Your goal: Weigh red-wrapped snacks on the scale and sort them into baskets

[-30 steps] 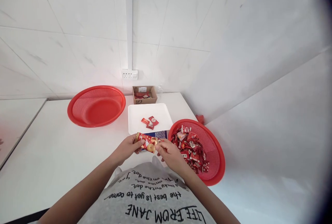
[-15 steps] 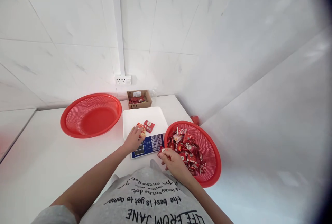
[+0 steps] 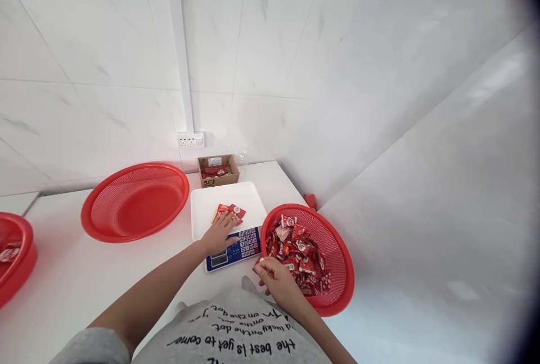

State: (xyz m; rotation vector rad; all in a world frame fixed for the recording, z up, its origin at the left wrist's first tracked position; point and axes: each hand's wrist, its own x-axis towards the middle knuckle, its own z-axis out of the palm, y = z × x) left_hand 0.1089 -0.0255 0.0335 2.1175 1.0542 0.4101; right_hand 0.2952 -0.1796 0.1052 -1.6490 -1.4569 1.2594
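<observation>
My left hand [image 3: 218,234] lies over the digital scale [image 3: 250,242] with its fingers spread, touching small red packets [image 3: 233,211] on the white weighing plate [image 3: 202,201]. The thumb reaches across the blue keypad, and the fingers partly hide the packets. My right hand [image 3: 276,278] is closed, pinching a small red packet [image 3: 258,263] beside the scale's front right corner. Just right of that hand stands a red mesh basket [image 3: 343,265] holding many red packets [image 3: 304,251].
An empty-looking red basket [image 3: 181,206] stands left of the scale. Another red basket [image 3: 26,263] with packets shows at the left edge. Behind the scale sits a cardboard box [image 3: 219,180] of red packets. A wall socket [image 3: 191,139] is above the table.
My left hand has spread its fingers further over the packets on the scale, which now lie together. My right hand keeps its packet. The view has turned left, bringing another basket in.
</observation>
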